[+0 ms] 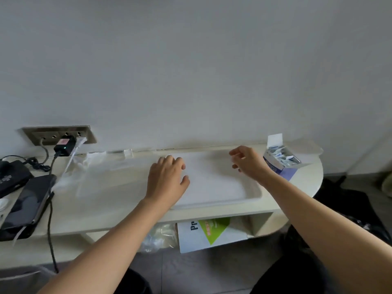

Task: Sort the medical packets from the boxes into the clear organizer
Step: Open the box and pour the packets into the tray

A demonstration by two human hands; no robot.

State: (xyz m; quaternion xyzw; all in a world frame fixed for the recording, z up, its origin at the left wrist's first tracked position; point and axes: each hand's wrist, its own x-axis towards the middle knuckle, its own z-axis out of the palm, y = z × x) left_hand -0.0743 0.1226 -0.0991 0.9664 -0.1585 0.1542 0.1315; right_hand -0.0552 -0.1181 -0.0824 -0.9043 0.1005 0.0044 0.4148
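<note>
Clear plastic organizer (214,187) flat at the middle of a cream table (106,211). Left hand (167,179) palm-down on its 9 o'clock half, fingers straight, slightly spread, touching the surface. Right hand (248,162) over the organizer's 1 o'clock corner, fingers loosely curled, thumb and forefinger apart. Open box (273,166) of blue-and-white packets (285,159) just beside the right wrist, at 3 o'clock from that hand, flap upright. Phone (29,200) and plugged chargers (64,145) at 9 o'clock.

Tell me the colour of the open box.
The box is white with blue, head view.
</note>
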